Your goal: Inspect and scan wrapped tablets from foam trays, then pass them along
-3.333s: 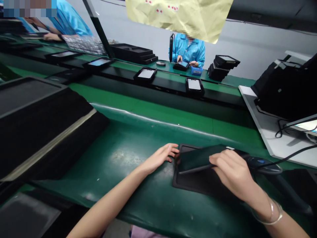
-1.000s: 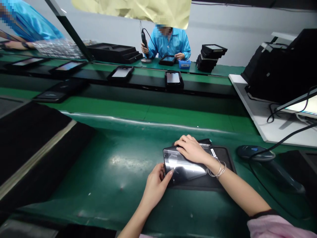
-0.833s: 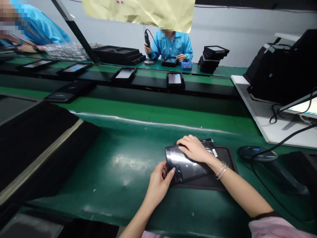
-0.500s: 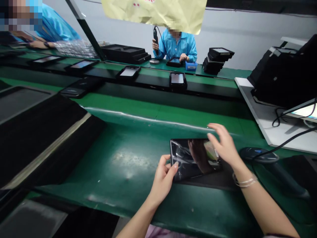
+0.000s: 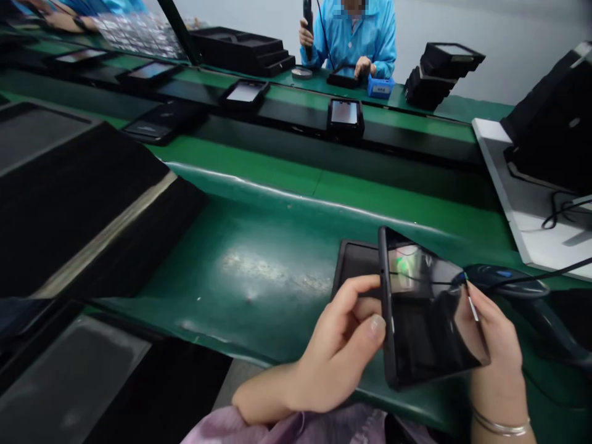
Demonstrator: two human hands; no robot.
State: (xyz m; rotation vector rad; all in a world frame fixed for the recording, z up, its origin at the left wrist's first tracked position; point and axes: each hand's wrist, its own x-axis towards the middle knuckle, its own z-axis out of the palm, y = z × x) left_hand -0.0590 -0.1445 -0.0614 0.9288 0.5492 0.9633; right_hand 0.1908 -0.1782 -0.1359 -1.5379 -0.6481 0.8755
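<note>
I hold a black tablet (image 5: 428, 314) with a glossy film on its screen, lifted off the bench and tilted toward me. My left hand (image 5: 337, 345) grips its left edge, thumb on the front rim. My right hand (image 5: 494, 345) grips its right edge from behind, a bangle on that wrist. Below and behind the tablet lies a black tray (image 5: 356, 265) on the green mat (image 5: 259, 271).
A handheld scanner (image 5: 504, 280) with a cable lies right of the tray. Black foam trays (image 5: 69, 203) stand at the left. Tablets in trays (image 5: 345, 117) ride the conveyor beyond. A person in blue (image 5: 356, 37) works opposite, beside stacked trays (image 5: 435, 74). White stand (image 5: 522, 203) at right.
The tablet has come up off the black tray and closer to me, now held by both hands at its edges. My right hand moved from the screen's top to the right edge.
</note>
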